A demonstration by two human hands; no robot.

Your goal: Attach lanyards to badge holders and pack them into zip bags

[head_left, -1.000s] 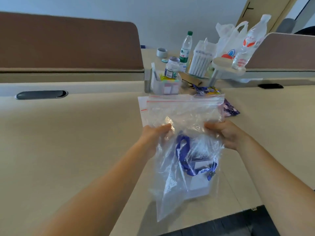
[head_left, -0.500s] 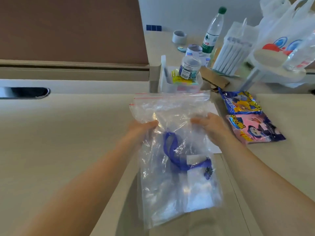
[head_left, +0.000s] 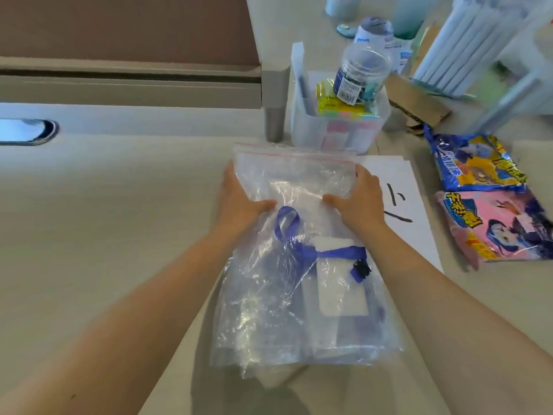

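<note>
Holding zip bag (head_left: 299, 265) by both sides, below the seal

Left hand (head_left: 239, 202) and right hand (head_left: 359, 202) each grip an edge near desk centre, likely letting blue lanyard (head_left: 302, 250) and badge holder (head_left: 341, 292) settle low before sealing.

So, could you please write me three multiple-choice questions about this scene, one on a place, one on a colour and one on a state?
1. Where do the two snack packets lie?
A. right of the zip bag
B. inside the zip bag
C. left of the zip bag

2. What colour is the lanyard?
A. red
B. blue
C. green

3. How is the zip bag held?
A. by one hand
B. by both hands
C. by no hand

Answers:
1 A: the snack packets lie right of the zip bag.
2 B: the lanyard shows blue through the plastic.
3 B: the left hand and right hand each grip a side.
</note>
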